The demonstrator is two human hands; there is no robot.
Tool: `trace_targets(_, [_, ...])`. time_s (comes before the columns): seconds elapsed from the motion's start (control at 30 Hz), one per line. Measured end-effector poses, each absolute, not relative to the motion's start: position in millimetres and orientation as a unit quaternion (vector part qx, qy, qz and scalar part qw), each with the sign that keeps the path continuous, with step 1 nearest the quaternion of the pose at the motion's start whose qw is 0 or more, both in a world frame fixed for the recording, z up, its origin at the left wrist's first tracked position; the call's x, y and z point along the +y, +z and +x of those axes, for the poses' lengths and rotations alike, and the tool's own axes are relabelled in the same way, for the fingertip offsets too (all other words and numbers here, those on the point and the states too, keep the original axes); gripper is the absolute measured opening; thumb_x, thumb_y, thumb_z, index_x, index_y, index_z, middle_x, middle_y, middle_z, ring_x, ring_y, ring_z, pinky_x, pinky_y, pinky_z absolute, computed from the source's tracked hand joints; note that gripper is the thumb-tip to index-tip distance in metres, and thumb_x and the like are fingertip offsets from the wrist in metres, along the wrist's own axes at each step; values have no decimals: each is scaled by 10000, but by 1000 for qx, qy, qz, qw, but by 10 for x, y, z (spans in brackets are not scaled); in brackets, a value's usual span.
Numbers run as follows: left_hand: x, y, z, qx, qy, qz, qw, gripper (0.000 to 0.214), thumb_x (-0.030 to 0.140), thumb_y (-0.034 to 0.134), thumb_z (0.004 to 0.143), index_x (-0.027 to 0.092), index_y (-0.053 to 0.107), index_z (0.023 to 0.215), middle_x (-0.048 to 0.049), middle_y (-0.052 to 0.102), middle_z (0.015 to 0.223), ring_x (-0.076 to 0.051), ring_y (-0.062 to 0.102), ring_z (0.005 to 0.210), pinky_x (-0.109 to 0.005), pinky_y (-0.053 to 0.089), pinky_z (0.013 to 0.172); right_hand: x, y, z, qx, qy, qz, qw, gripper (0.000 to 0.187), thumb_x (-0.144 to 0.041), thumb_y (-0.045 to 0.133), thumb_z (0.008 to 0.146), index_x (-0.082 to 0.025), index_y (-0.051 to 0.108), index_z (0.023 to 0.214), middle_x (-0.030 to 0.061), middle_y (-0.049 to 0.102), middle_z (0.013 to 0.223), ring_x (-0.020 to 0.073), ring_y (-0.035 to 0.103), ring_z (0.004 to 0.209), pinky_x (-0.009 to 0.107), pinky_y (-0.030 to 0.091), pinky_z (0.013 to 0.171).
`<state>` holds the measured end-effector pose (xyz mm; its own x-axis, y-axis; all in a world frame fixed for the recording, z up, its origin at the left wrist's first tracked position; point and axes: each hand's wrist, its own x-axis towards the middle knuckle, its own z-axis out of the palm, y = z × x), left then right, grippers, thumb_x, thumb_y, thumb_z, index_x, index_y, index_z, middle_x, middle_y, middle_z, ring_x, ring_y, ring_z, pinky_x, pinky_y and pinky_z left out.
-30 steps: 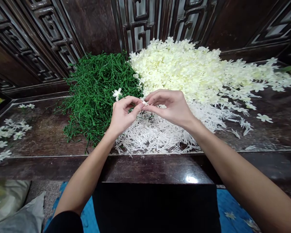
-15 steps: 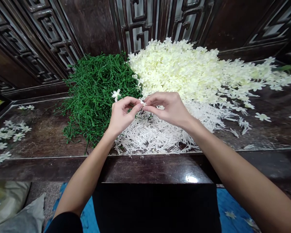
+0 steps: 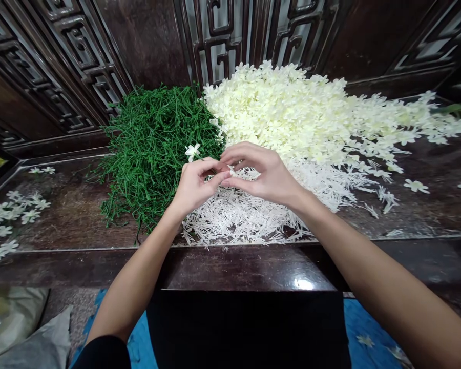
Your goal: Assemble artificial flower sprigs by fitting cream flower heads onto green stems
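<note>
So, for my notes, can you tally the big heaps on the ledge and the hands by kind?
Green stem heap: 1
Cream flower heap: 1
White stick heap: 1
Hands: 2, left hand and right hand
Total: 5

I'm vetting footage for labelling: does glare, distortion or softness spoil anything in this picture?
Head view: bright glare on the ledge's front face; head view: back panels lean outward at both sides, suggesting wide-angle distortion; head view: the white piece where left hand and right hand meet is too small to identify.
</note>
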<state>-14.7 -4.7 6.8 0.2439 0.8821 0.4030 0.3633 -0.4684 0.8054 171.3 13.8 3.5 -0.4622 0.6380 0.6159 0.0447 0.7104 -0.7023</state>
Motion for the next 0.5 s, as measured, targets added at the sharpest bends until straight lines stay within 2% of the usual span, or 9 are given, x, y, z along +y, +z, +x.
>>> trace_targets(0.07, [-49,62,-145,418,440,737,297,115,303,735,769,192,735,738,-45,717,749,-153,619,708,-285,487,674,128,39,1707,-793,319,-219,472,124,-295,772,791,-236,740,895,26,699,960,175,662,883,369,589,783])
trace_targets(0.1, [-48,58,-145,415,440,738,301,117,303,732,772,188,737,749,-49,723,758,-153,624,710,-283,489,671,124,45,1709,-788,326,-227,471,99,-308,780,786,-237,749,849,23,698,919,169,659,843,363,587,764])
trace_targets(0.33, [-39,70,-155,405,441,738,310,153,306,717,795,155,720,772,-57,732,768,-139,635,695,-264,517,653,121,113,1769,-747,400,-250,469,149,-335,853,695,-235,783,781,23,723,829,161,665,718,351,597,676])
trace_targets(0.5, [-44,83,-152,399,445,739,310,159,307,715,800,154,707,758,-53,728,759,-130,641,692,-250,519,647,102,115,1770,-725,402,-270,490,170,-326,880,655,-215,768,720,45,740,966,155,679,738,341,605,675])
